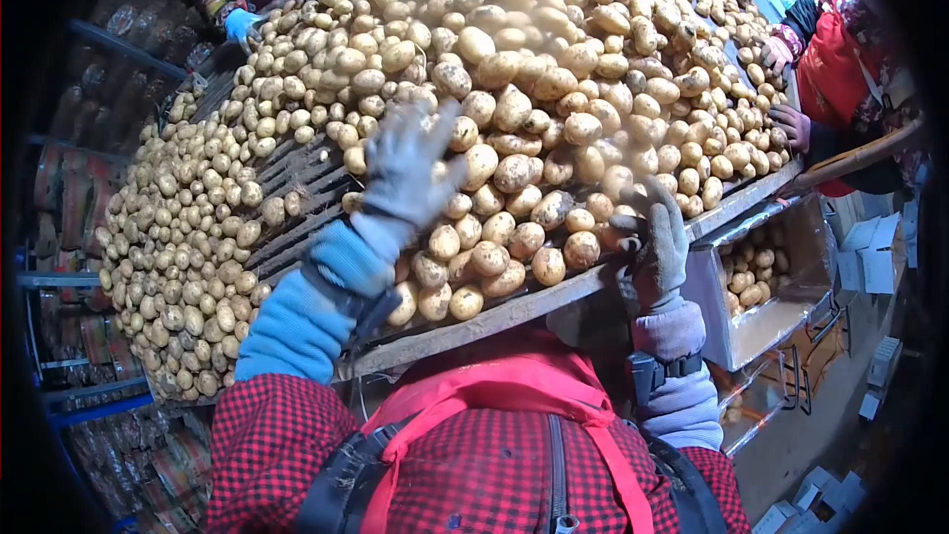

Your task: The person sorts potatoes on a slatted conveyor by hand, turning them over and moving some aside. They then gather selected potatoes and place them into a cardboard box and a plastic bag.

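Note:
A broad heap of potatoes covers the slatted table in front of me. My left hand, in a grey work glove, lies over the potatoes at the heap's middle with its fingers spread, slightly blurred, gripping nothing that I can see. At the table's front wooden edge is my right hand, also gloved. Its fingers are apart and partly bent beside the nearest potatoes, with none visibly held. Dirt marks several of the potatoes near both hands.
Below the table's right side stands a box with potatoes inside. Co-workers' hands, one in a blue glove at the far left and others at the right, are at the heap. White cartons stand at right; shelving lines the left.

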Demonstrator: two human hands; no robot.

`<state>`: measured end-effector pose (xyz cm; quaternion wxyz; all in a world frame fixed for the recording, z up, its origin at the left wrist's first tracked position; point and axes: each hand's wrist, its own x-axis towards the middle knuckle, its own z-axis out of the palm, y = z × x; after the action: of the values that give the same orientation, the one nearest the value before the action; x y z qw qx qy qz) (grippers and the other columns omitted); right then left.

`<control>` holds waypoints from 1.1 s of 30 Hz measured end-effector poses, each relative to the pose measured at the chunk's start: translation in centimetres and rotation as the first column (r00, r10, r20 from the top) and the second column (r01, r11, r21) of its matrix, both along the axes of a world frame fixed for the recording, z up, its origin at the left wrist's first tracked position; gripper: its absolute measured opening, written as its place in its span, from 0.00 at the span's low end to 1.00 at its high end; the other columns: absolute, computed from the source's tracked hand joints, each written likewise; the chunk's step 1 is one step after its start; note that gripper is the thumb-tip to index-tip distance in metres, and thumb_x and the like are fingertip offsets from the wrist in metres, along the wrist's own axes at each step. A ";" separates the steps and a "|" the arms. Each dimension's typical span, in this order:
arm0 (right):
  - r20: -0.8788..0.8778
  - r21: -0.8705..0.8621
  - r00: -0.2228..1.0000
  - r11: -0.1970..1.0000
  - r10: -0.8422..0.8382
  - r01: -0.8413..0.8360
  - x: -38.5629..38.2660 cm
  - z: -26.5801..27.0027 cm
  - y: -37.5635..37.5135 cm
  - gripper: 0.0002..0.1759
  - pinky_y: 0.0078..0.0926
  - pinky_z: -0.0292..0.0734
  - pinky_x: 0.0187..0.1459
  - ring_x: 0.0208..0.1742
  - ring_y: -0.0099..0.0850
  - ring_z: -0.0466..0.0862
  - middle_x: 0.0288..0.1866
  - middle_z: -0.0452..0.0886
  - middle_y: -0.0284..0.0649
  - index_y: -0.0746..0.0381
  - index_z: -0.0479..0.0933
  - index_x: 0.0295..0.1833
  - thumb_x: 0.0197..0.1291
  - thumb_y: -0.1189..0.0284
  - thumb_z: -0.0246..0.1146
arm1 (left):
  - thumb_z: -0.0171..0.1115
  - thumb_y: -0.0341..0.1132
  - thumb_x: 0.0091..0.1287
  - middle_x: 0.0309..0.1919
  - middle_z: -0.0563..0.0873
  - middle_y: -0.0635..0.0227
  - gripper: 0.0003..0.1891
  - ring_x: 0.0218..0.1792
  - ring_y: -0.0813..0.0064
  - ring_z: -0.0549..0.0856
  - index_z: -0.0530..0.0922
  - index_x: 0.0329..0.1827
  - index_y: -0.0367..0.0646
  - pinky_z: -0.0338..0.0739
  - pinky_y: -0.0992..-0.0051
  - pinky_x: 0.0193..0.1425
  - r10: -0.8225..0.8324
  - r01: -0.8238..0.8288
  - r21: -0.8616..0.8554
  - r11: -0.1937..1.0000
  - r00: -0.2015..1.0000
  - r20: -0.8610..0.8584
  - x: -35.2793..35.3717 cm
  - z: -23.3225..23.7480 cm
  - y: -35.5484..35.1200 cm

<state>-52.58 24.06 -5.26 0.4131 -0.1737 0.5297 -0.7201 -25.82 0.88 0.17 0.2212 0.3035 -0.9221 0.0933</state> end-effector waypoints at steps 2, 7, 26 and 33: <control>0.014 -0.013 1.000 1.000 -0.001 0.001 0.0 -0.5 0.1 0.26 0.19 0.84 0.39 0.47 0.27 0.89 0.67 0.82 0.48 0.59 0.68 0.81 0.86 0.61 0.53 | 0.69 0.48 0.70 0.60 0.84 0.54 0.33 0.59 0.52 0.84 0.76 0.76 0.47 0.73 0.48 0.68 -0.174 0.168 0.048 0.985 0.970 0.169 0.3 1.1 2.4; 0.008 -0.011 1.000 1.000 0.026 -0.026 0.0 0.0 0.1 0.28 0.23 0.88 0.42 0.49 0.30 0.89 0.69 0.80 0.51 0.60 0.66 0.82 0.85 0.59 0.52 | 0.69 0.45 0.68 0.63 0.81 0.56 0.32 0.62 0.54 0.81 0.76 0.76 0.54 0.78 0.54 0.61 -0.268 0.226 0.251 0.941 0.953 0.145 -1.3 0.3 4.0; 0.060 0.002 0.996 0.998 0.067 -0.068 -0.4 0.8 0.2 0.29 0.22 0.86 0.41 0.50 0.31 0.89 0.69 0.81 0.52 0.63 0.65 0.81 0.86 0.58 0.50 | 0.68 0.56 0.72 0.67 0.84 0.48 0.36 0.68 0.47 0.82 0.76 0.78 0.47 0.74 0.53 0.76 -0.200 0.202 0.640 0.742 0.977 -0.076 -2.3 0.4 2.3; 0.066 0.039 0.997 0.998 0.040 -0.043 -0.3 1.0 0.0 0.30 0.21 0.84 0.39 0.48 0.32 0.90 0.68 0.81 0.54 0.63 0.65 0.81 0.85 0.56 0.51 | 0.64 0.41 0.74 0.69 0.84 0.55 0.27 0.71 0.54 0.79 0.78 0.76 0.48 0.70 0.55 0.79 0.256 -0.237 0.259 0.936 0.966 -0.043 2.0 3.1 -14.1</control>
<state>-52.85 24.03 -4.27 0.4485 -0.1528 0.5268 -0.7057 -23.83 -13.17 3.24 0.2024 0.4457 -0.8720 -0.0091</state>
